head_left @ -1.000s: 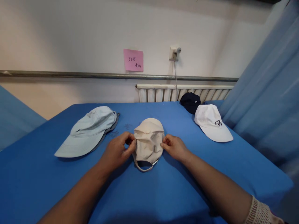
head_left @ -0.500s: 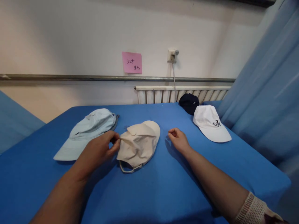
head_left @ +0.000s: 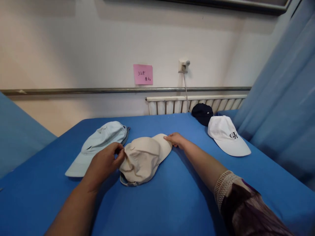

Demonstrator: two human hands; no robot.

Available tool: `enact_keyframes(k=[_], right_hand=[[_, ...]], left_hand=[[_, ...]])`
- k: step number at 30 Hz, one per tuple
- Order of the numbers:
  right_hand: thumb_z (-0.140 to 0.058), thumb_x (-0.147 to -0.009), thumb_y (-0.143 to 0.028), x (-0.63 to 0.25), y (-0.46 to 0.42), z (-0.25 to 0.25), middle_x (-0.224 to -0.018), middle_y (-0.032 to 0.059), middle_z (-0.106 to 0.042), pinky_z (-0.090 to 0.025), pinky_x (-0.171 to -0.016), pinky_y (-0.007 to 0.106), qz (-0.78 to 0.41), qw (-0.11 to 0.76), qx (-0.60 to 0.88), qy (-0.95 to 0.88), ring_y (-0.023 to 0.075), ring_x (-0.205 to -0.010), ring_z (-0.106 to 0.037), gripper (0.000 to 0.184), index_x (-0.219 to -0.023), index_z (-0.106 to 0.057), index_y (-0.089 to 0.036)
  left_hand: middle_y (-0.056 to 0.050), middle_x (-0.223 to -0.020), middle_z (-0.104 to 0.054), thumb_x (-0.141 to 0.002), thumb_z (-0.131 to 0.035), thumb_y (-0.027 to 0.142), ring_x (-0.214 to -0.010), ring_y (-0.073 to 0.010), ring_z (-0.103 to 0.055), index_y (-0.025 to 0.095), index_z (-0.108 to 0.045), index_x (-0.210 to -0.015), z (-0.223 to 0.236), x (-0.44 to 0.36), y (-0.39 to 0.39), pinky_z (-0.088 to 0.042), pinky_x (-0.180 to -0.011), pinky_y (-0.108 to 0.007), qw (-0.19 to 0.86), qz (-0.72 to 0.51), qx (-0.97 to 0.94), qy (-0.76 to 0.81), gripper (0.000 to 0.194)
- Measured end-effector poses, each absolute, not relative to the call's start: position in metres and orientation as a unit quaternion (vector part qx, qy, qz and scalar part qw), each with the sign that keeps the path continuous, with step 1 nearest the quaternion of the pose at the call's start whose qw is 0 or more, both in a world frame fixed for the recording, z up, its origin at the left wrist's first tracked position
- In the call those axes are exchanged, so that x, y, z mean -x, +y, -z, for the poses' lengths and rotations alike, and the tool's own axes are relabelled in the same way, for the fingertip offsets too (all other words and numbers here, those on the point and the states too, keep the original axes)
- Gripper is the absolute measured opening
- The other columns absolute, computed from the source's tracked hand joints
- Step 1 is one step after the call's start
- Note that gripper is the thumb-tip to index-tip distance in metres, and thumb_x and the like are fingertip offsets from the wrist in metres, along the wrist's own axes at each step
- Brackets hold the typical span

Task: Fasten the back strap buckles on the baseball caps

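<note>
A beige baseball cap lies on the blue-covered table between my hands, its crown creased and its brim pointing right and away. My left hand pinches the fabric at the left side of the crown. The brim's outer edge is gripped by my right hand, thumb on top and fingers partly hidden beneath. Behind my left hand a light blue cap rests with its brim toward the left; my forearm passes in front of part of it.
A white cap with black letters lies at the right, and a dark navy cap sits behind it. Blue curtains hang on the right and left. At the back are a radiator, a metal rail and a plugged-in cord.
My right hand has moved left and taken hold of the beige cap's brim. The cap's crown looks fuller and less crumpled. My left hand stays on the crown. The view has tilted up slightly.
</note>
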State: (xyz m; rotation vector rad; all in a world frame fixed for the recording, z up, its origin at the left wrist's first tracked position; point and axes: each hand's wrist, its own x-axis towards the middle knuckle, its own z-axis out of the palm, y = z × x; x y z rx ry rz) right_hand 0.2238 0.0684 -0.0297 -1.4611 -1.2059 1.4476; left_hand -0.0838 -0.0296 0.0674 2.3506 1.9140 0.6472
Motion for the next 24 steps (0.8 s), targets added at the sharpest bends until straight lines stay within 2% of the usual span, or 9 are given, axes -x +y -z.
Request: enact_keyframes(k=[4, 9, 12, 15, 20, 24], right_hand=[[-0.087, -0.060, -0.041, -0.251, 0.045, 0.032, -0.044, -0.0090, -0.042, -0.012, -0.038, 0.019, -0.664, 0.365, 0.467, -0.456, 0.0032, -0.037, -0.024, 0.041, -0.069, -0.054, -0.018], [-0.086, -0.062, -0.042, -0.278, 0.014, 0.036, -0.047, -0.0122, -0.039, -0.010, -0.037, 0.018, -0.697, 0.449, 0.394, -0.397, 0.0014, -0.038, -0.017, 0.045, -0.072, -0.048, -0.019], [-0.086, -0.062, -0.039, -0.283, 0.000, 0.039, -0.048, -0.0126, -0.038, -0.013, -0.036, 0.017, -0.687, 0.509, 0.378, -0.355, 0.0014, -0.038, -0.020, 0.045, -0.073, -0.047, -0.019], [-0.086, -0.063, -0.039, -0.283, -0.010, 0.045, -0.048, -0.0124, -0.038, -0.016, -0.035, 0.016, -0.664, 0.569, 0.373, -0.311, 0.0018, -0.037, -0.023, 0.045, -0.073, -0.047, -0.020], [-0.084, -0.067, -0.034, -0.285, -0.004, 0.055, -0.054, -0.0102, -0.047, -0.030, -0.035, 0.015, -0.604, 0.666, 0.374, -0.227, 0.0033, -0.039, -0.035, 0.039, -0.078, -0.049, -0.022], [-0.077, -0.076, -0.027, -0.299, 0.026, 0.058, -0.059, -0.0084, -0.054, -0.046, -0.045, 0.016, -0.549, 0.722, 0.387, -0.164, 0.0059, -0.046, -0.050, 0.031, -0.077, -0.047, -0.023]], left_hand=[[-0.003, -0.081, -0.071, -0.081, -0.052, 0.043, -0.071, -0.0207, -0.065, 0.022, -0.063, -0.087, -0.064, 0.087, -0.027, -0.044, -0.062, -0.027, 0.014, -0.249, -0.744, 0.620, 0.025], [-0.004, -0.085, -0.071, -0.081, -0.053, 0.041, -0.079, -0.0218, -0.067, 0.021, -0.063, -0.091, -0.059, 0.084, -0.029, -0.050, -0.074, -0.029, -0.003, -0.384, -0.694, 0.609, 0.025], [-0.004, -0.085, -0.071, -0.081, -0.054, 0.043, -0.079, -0.0218, -0.068, 0.021, -0.062, -0.092, -0.053, 0.078, -0.030, -0.051, -0.075, -0.030, 0.037, -0.438, -0.661, 0.608, 0.026], [-0.003, -0.082, -0.071, -0.080, -0.054, 0.044, -0.077, -0.0213, -0.068, 0.020, -0.061, -0.091, -0.041, 0.067, -0.027, -0.052, -0.072, -0.030, 0.106, -0.432, -0.673, 0.591, 0.027], [-0.002, -0.076, -0.070, -0.080, -0.052, 0.040, -0.070, -0.0205, -0.066, 0.022, -0.061, -0.084, -0.013, 0.048, -0.013, -0.051, -0.068, -0.031, 0.182, -0.348, -0.724, 0.567, 0.021], [0.000, -0.069, -0.067, -0.080, -0.050, 0.039, -0.066, -0.0202, -0.064, 0.022, -0.061, -0.080, -0.003, 0.044, -0.002, -0.049, -0.064, -0.030, 0.222, -0.297, -0.744, 0.556, 0.020]])
